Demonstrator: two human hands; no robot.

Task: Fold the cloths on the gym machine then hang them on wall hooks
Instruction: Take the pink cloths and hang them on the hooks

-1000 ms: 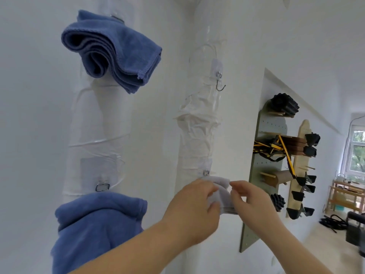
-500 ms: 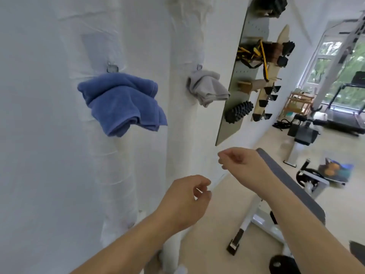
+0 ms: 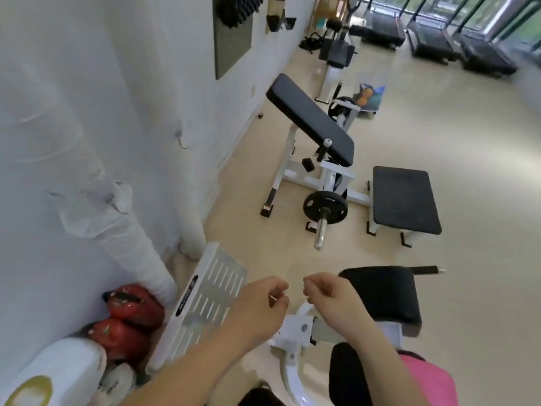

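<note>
My left hand [image 3: 260, 306] and my right hand [image 3: 328, 294] hover close together low in the view, both with fingers curled in and holding nothing. Just beneath them is the gym machine, with its white frame [image 3: 295, 329] and black pad [image 3: 380, 294]. A pink cloth [image 3: 427, 379] lies at the bottom right beside my right forearm, partly cut off by the frame edge. The wall hooks and the hung cloths are out of view.
Two white wrapped pipes [image 3: 126, 238] run down the wall on the left. Red boxing gloves [image 3: 131, 315] and a white slotted plate [image 3: 205, 300] sit at the wall's foot. A black-padded curl bench [image 3: 310, 118], a weight plate [image 3: 325, 206] and a flat pad [image 3: 404, 197] stand ahead; treadmills [image 3: 433, 39] far back.
My hands let go of the grey cloth on its wall hook and dropped down. The view swung from the hooks and hung cloths to the floor and the gym machine.
</note>
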